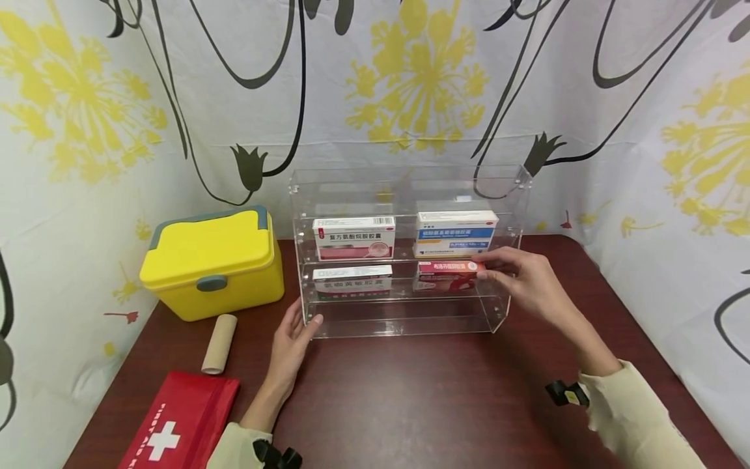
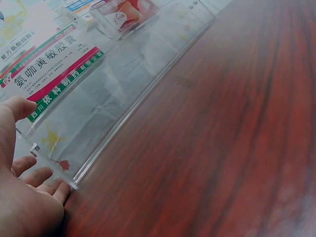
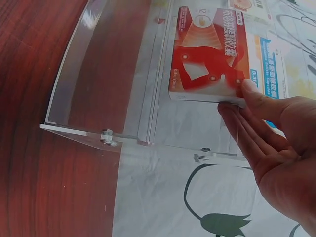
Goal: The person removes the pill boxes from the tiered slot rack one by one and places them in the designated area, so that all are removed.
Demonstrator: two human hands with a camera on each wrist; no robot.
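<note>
Pinching the red box (image 1: 441,276) by its right end with the right hand (image 1: 527,279), easily the nearer. Sitting left of those fingertips, stretched lengthwise left-right in the clear rack (image 1: 404,327), right of frame center. Gripping the rack's lower-left edge with the left hand (image 1: 289,343). Kinda tight below the blue-white box (image 1: 456,234), roomier toward the lower-center tabletop (image 1: 410,397).

head view | red pouch (image 1: 184,420): bottom cut off | red medicine box (image 1: 444,275): end partly behind right grip (image 1: 527,277)
</note>
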